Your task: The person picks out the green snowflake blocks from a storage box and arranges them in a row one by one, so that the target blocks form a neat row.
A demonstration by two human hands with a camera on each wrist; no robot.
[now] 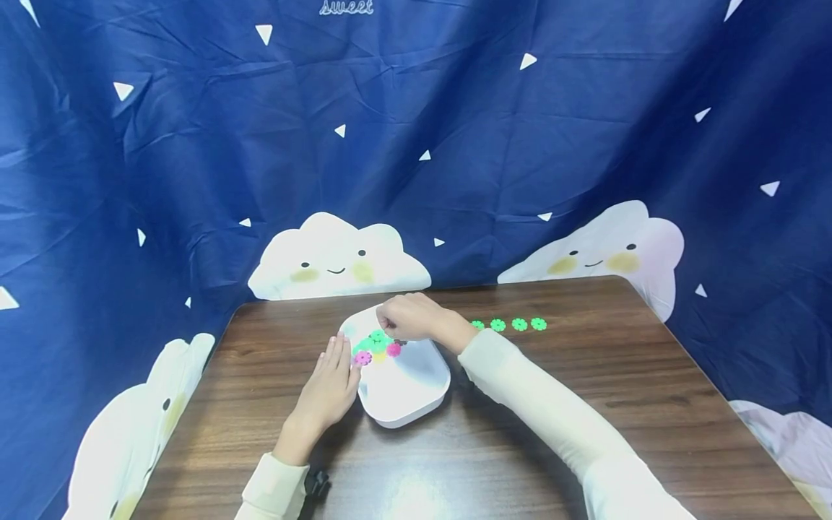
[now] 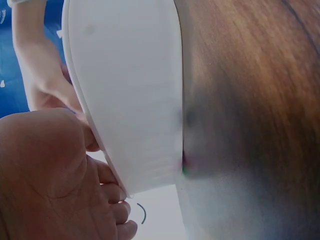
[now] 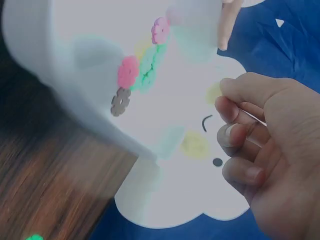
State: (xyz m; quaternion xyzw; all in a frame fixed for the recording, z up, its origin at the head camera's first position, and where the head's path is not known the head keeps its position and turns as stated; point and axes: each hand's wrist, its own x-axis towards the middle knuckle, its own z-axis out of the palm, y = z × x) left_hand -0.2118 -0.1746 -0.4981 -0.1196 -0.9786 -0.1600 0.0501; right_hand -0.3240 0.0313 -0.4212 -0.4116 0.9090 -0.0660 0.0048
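Observation:
A white plastic bin [image 1: 406,390] with rounded corners sits on the table. Inside lie flower-shaped plastic discs: green ones [image 1: 377,338], a pink one [image 1: 393,349], a magenta one [image 1: 362,358] and a grey-brown one [image 3: 120,102]. Along the bin's left rim rests my left hand [image 1: 330,386], its fingers straight; the left wrist view has its fingertips at the rim. Over the far part of the bin hovers my right hand [image 1: 411,318]. In the right wrist view its fingers [image 3: 240,135] are loosely bent, apart from the discs, and nothing shows between them.
Several green flower discs [image 1: 518,325] lie in a row on the brown wooden table [image 1: 604,361], right of the bin and partly behind the right wrist. A blue curtain [image 1: 455,144] with clouds and white triangles hangs behind the table's far edge.

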